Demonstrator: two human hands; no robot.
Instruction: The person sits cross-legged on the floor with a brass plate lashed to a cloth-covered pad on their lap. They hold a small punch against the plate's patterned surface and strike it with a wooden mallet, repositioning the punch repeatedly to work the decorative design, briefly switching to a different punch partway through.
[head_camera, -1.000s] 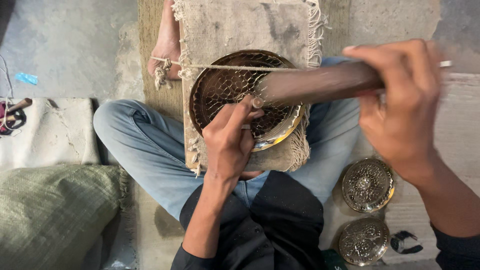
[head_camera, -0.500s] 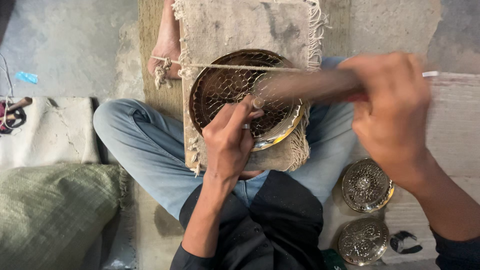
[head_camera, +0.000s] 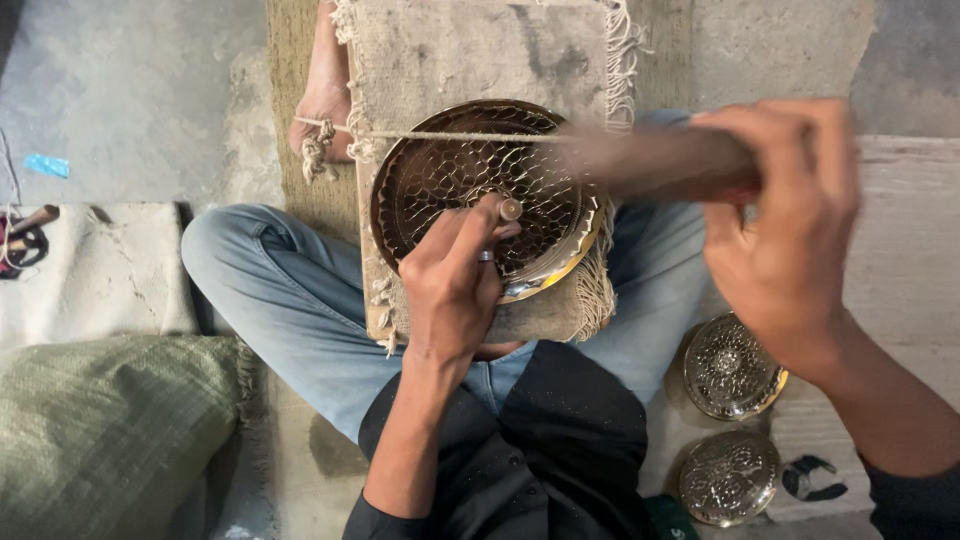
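Brass plate (head_camera: 450, 180) lies under left-hand fingers (head_camera: 470, 235) pinching a punch (head_camera: 508, 210).

The right hand (head_camera: 790, 225) and the dark handle (head_camera: 660, 165) it grips are smeared by motion blur, so the tool's head cannot be made out. The left hand (head_camera: 455, 275) covers the near middle of the patterned brass plate (head_camera: 480, 190) and hides most of the small punch (head_camera: 508, 210). A bare foot (head_camera: 325, 95) runs off the far edge. At the left edge, a red object (head_camera: 15, 245) is cut off.
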